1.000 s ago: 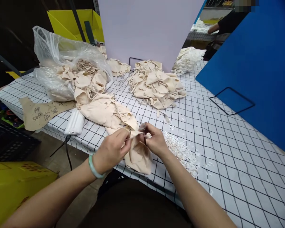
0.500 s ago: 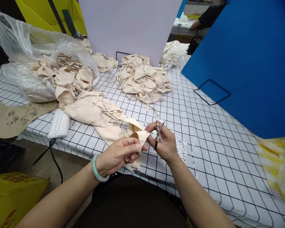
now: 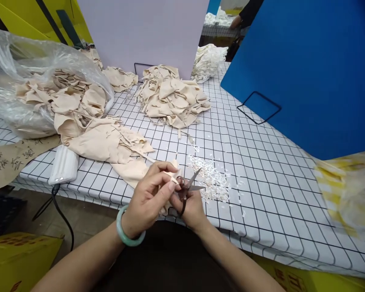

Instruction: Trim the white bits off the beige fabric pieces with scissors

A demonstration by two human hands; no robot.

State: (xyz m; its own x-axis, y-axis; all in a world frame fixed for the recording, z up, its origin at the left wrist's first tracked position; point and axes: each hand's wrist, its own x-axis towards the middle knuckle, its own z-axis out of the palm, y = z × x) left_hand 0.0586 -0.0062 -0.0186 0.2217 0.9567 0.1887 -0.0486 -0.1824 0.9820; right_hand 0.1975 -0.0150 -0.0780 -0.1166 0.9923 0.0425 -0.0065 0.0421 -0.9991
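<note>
My left hand (image 3: 152,198), with a green bangle (image 3: 124,231) at the wrist, pinches a beige piece of fabric (image 3: 172,178) at its edge. Right beside it, my right hand (image 3: 190,207) has its fingers through the handles of small scissors (image 3: 192,184). Their blades are spread and point right, over a scatter of white snippets (image 3: 214,180) on the table. More beige fabric (image 3: 129,170) trails left from my hands towards a strip of joined pieces. My fingers hide most of the pinched piece.
A clear plastic bag (image 3: 6,97) of beige pieces lies at left, near a white power bank (image 3: 63,164) with a black cable. Behind is a beige fabric pile (image 3: 176,97). Lilac (image 3: 146,32) and blue (image 3: 307,73) panels stand on the checked tablecloth (image 3: 261,194). Another person's arm shows far back.
My hands have come closer together, and the scissors have turned so the spread blades point right. The fabric piece is now mostly hidden by my fingers. The view has shifted to the right.
</note>
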